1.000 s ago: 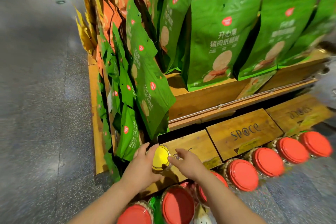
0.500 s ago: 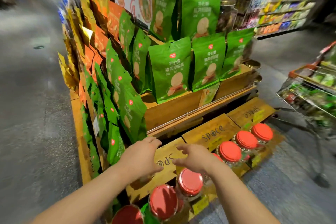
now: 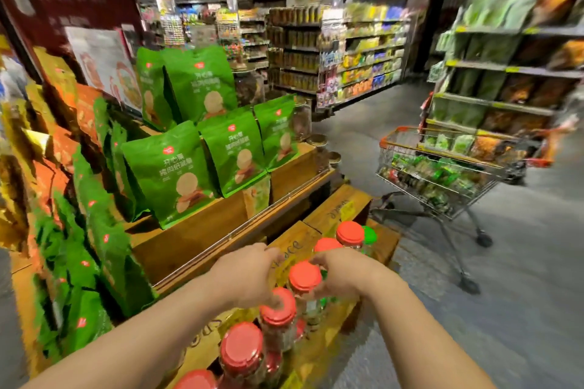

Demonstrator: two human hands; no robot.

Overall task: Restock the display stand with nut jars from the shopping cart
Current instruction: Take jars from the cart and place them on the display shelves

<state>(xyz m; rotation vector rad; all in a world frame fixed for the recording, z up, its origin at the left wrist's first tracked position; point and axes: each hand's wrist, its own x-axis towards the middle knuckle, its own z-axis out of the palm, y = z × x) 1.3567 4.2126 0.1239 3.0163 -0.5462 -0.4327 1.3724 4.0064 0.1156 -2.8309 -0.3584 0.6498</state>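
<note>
1. A row of clear round nut jars with red screw lids [image 3: 305, 276] stands along the front ledge of the stepped wooden display stand [image 3: 202, 230].
2. The left hand [image 3: 245, 275] hovers over the row, fingers loosely bent, holding nothing.
3. The right hand [image 3: 343, 275] sits just beside one red lid; its grip cannot be told.
4. The wire shopping cart with orange trim [image 3: 442, 167] stands well right of the stand, loaded with blurred green packs.

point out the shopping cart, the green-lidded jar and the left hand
shopping cart [image 3: 442, 180], head view, on the wire side of its basket
green-lidded jar [image 3: 369, 234], head view, on the visible part of its lid
left hand [image 3: 245, 275], head view, on the back of the hand
</note>
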